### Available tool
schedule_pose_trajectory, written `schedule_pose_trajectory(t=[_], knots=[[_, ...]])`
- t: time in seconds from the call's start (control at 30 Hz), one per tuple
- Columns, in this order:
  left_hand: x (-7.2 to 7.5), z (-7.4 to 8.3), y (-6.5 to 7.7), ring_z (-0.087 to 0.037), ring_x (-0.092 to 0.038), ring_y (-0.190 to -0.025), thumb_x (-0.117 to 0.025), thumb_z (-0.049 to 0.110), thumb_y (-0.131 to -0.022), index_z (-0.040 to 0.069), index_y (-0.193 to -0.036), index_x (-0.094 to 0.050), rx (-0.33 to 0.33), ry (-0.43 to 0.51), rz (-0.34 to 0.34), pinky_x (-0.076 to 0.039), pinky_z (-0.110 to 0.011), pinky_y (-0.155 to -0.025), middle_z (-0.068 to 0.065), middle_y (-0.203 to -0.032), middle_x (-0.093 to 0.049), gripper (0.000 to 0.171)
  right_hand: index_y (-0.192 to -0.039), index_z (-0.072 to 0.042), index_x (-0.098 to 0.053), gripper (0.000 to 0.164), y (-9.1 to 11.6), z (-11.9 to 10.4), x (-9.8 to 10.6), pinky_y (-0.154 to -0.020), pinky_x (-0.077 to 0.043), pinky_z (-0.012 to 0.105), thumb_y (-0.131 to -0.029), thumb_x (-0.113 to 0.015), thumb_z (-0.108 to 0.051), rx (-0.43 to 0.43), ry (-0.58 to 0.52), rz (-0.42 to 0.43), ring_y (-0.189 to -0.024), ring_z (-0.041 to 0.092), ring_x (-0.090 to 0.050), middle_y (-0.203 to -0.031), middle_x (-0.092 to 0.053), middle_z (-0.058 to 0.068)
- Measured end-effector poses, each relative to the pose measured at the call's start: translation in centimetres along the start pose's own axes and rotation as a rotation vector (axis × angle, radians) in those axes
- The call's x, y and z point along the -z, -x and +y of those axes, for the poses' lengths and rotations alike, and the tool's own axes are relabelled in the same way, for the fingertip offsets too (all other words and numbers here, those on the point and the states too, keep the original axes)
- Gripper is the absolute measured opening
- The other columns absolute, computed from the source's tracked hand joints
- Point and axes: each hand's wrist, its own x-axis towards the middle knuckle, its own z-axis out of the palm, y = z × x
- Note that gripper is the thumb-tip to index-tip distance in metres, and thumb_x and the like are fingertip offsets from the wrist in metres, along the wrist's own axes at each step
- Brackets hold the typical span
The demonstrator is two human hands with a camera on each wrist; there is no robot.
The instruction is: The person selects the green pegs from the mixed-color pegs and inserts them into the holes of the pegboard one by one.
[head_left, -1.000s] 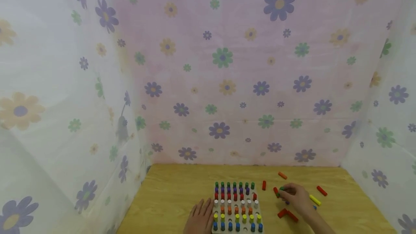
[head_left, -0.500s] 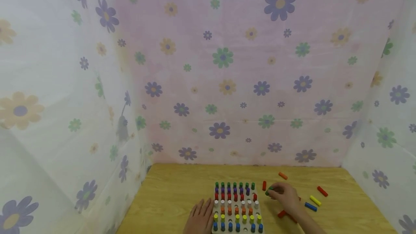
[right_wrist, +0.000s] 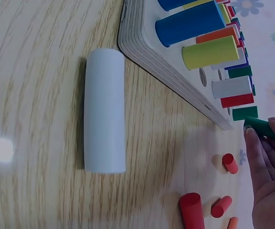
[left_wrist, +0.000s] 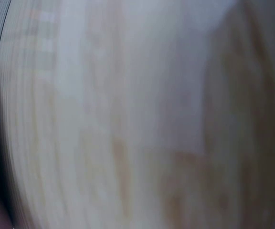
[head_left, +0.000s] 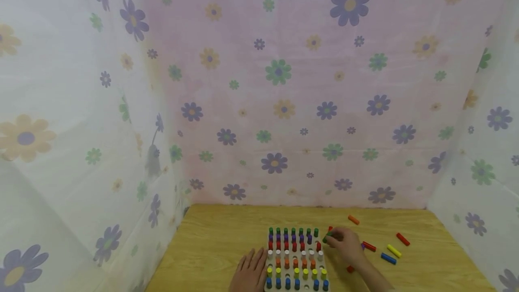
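My right hand (head_left: pixel 345 245) pinches a green peg (right_wrist: pixel 263 128) between thumb and fingers, close to the far right corner of the wooden pegboard (right_wrist: pixel 175 78). The held peg is tilted, not upright. Colour rows of upright pegs fill most of the board: green at the far end, then purple, red, white, orange, yellow and blue nearest me. Some bare holes show among them. My left hand (head_left: pixel 249 271) lies flat with fingers straight, at the board's left edge. The left wrist view is mostly blurred wood grain.
Loose pegs lie right of the board: a blue peg (head_left: pixel 388 258), a yellow peg (head_left: pixel 393 251), an orange peg (head_left: pixel 353 220) and several red ones, such as a red peg (head_left: pixel 402 239). A white peg (right_wrist: pixel 105 112) lies near the board's near corner. Flowered sheets (head_left: pixel 279 102) enclose the table.
My right hand has carried the green peg leftward from among the loose pegs to the board's right edge, uncovering the blue peg and a red peg. My left hand has stayed put.
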Motion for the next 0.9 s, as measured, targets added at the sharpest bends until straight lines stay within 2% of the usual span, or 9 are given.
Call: schedule_pose_trajectory(t=[0.2,0.5,0.9], knots=[[0.5,0.5,0.0,-0.03,-0.039,-0.148,-0.012,0.06,-0.109,0.026,-0.159,-0.041,0.034,-0.004,-0.031,-0.031,-0.051,-0.122,0.003,-0.159,-0.045,0.068,-0.096,0.001,-0.073,0.006,-0.5,0.0,-0.8,-0.067,-0.062,0.028,-0.093,-0.073,-0.004,0.008,0.033,0.009,-0.079,0.018,-0.071,-0.089,-0.074,0.005],[0.6,0.6,0.2,-0.03,-0.04,-0.147,-0.016,0.057,-0.11,0.025,-0.159,-0.042,0.036,-0.003,-0.01,-0.032,-0.051,-0.122,0.002,-0.159,-0.046,0.064,-0.097,-0.002,-0.075,0.008,-0.9,0.1,-1.6,-0.073,-0.062,0.035,-0.09,-0.077,-0.005,0.006,0.089,-0.001,-0.084,0.019,-0.069,-0.089,-0.073,0.002],[0.6,0.7,0.0,-0.03,-0.039,-0.148,-0.005,0.063,-0.107,0.025,-0.159,-0.041,0.051,-0.008,-0.026,-0.03,-0.051,-0.123,0.002,-0.159,-0.046,0.074,-0.099,-0.001,-0.076,0.01,-1.0,-0.1,-1.9,-0.072,-0.061,0.038,-0.09,-0.077,-0.004,-0.002,0.115,0.01,-0.082,0.018,-0.068,-0.088,-0.072,0.002]])
